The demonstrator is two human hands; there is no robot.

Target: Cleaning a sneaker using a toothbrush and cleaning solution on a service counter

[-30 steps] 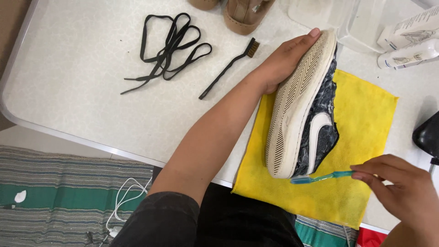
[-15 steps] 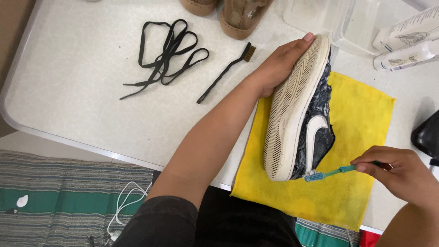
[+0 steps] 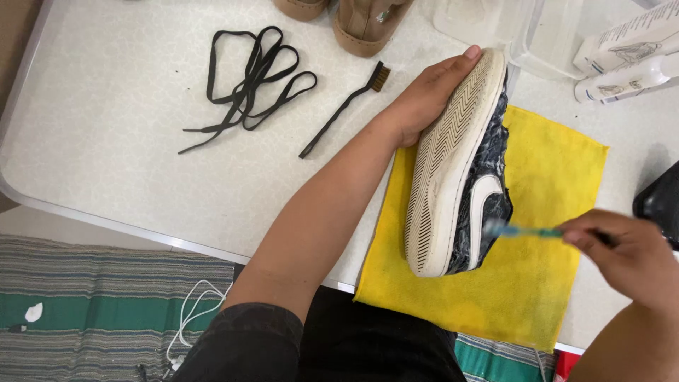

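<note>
- Shoe point(image 3: 463, 170) lies on its side on the yellow cloth point(image 3: 552, 283), sole turned toward the left hand, dark upper with a white curved mark facing the right hand.
- Long axis of the shoe runs from the near cloth edge up and away to the far right; one end sits near the body, the other points toward the far side of the table point(image 3: 127, 177).
- Right hand point(image 3: 626, 258) has its fingers closed around the handle of the toothbrush point(image 3: 523, 230). The brush is blurred; its head meets the dark upper just beside the white mark.
- Toothbrush lies roughly across the shoe's long axis, so the shoe is directly left of the right fingers, and this hand is the nearer one to the upper.
- Left hand point(image 3: 428, 95) lies flat along the sole at the far end, fingers extended and together, propping the shoe on edge. Nothing is clamped; it presses rather than grips.
- Left forearm crosses the table edge diagonally and does not block the brush.
- Left of the shoe: a thin black brush point(image 3: 343, 110), then loose black laces point(image 3: 251, 78), both well apart from the cloth.
- Far edge: tan shoes point(image 3: 353, 21), a clear container point(image 3: 516, 35) and white bottles point(image 3: 626, 60).
- A dark object point(image 3: 661, 201) sits at the right edge, near the right hand; its kind cannot be told.
</note>
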